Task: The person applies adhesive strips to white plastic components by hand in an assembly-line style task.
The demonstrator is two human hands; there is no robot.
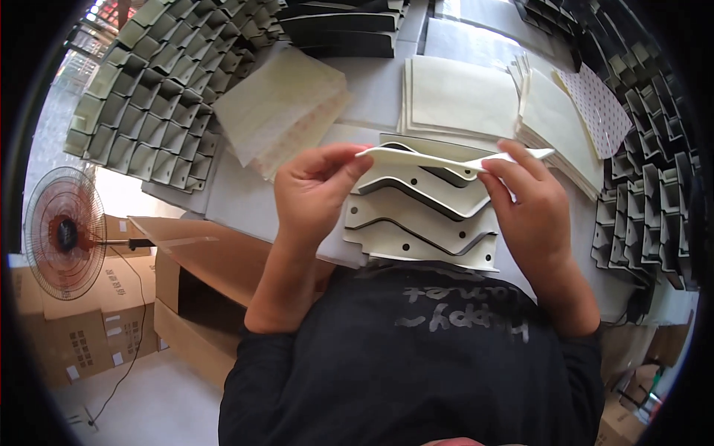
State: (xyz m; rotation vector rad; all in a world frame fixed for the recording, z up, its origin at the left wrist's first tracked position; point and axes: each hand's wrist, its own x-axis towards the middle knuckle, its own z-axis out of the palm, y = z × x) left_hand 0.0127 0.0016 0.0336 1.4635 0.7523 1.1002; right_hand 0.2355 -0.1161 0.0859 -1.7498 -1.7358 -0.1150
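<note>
Pale sheet looked light, floppy, easily creased; my left hand and right hand pinched its opposite ends, likely the best hold.

Kinda packed in here: cardboard boxes are stacked near a round fan, pale floor is seen below, far left's brightly lit.

In the head view, a wide fisheye, the scene is looked down upon from the wearer's head, with the far side of the bench placed toward the top. The left hand and right hand are framed at close range near the centre; the dark-clad torso is seen from above, and straight edges are bent toward the rim.
</note>
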